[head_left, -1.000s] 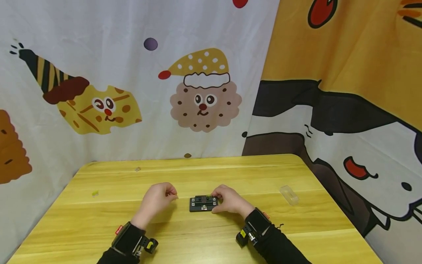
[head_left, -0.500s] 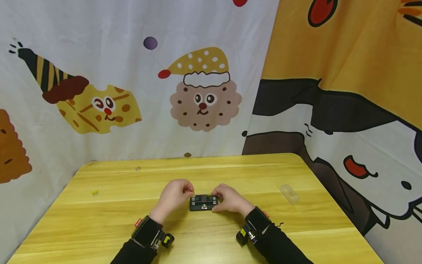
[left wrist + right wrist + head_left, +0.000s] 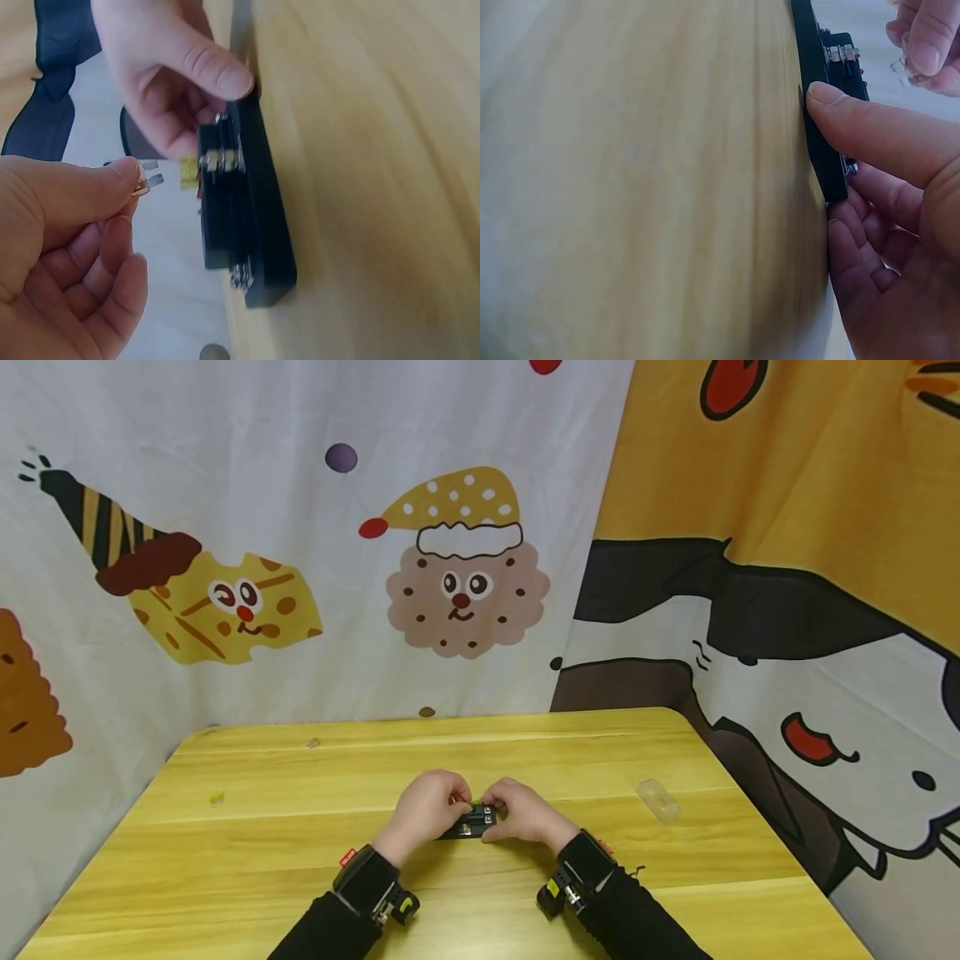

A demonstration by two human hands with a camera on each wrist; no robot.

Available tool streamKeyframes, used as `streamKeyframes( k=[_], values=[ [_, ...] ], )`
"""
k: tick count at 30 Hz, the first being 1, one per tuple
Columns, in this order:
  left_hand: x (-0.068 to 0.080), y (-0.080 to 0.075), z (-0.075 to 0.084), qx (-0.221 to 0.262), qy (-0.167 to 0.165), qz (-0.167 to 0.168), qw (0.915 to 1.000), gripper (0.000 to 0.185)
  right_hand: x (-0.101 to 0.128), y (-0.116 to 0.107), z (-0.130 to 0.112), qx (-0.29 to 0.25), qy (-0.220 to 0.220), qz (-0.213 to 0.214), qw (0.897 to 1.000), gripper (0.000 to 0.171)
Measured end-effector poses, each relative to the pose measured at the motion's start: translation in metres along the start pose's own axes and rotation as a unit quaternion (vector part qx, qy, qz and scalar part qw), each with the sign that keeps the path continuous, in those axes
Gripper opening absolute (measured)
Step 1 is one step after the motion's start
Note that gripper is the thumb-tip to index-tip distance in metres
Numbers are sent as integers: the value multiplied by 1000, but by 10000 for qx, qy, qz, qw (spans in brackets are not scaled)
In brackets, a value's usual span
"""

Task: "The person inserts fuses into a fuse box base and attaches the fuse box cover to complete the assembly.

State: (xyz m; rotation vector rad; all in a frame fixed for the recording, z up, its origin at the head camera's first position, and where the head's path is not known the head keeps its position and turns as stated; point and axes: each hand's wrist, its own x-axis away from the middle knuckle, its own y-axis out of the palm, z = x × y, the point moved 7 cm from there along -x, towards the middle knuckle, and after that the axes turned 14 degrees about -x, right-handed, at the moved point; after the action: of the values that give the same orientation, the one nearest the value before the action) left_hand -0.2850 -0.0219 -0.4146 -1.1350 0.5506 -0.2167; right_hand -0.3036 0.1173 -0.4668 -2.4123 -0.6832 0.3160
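At the near middle of the yellow wooden table (image 3: 225, 860), the black fuse block (image 3: 472, 820) lies flat between both hands. The right hand (image 3: 525, 814) braces it, thumb pressed on the near edge and fingers curled round the far side. The left hand (image 3: 67, 225) pinches a small clear blade fuse (image 3: 150, 180) between thumb and forefinger, prongs pointing at the slots and not quite touching them — a yellow fuse (image 3: 189, 172) already sits in the block just beside.

The risks, as I judge them: the prongs look slightly off the slot line, so pushing now could bend them or skid the fuse across the block's face. The pinch is on a tiny slick body, so it could twist or drop. If the right thumb eases, the block may slide on the smooth wood.

Against a second ago, the left hand has travelled in from well to the left and now covers the block's left end; the right hand has stayed put.

Farther off, a clear plastic cover (image 3: 657, 800) lies to the right, small scraps (image 3: 217, 798) to the left, and cartoon-printed curtains (image 3: 465, 568) hang behind.
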Motion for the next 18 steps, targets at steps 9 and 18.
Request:
streamKeyframes(
  k=[9,18],
  values=[
    [-6,6,6,-186,58,-47,9998,15,0,0,1,-95,-93,8,9999,43],
    [-10,10,10,-213,175,-50,9996,12,0,0,3,-127,3,11,9999,42]
  ],
)
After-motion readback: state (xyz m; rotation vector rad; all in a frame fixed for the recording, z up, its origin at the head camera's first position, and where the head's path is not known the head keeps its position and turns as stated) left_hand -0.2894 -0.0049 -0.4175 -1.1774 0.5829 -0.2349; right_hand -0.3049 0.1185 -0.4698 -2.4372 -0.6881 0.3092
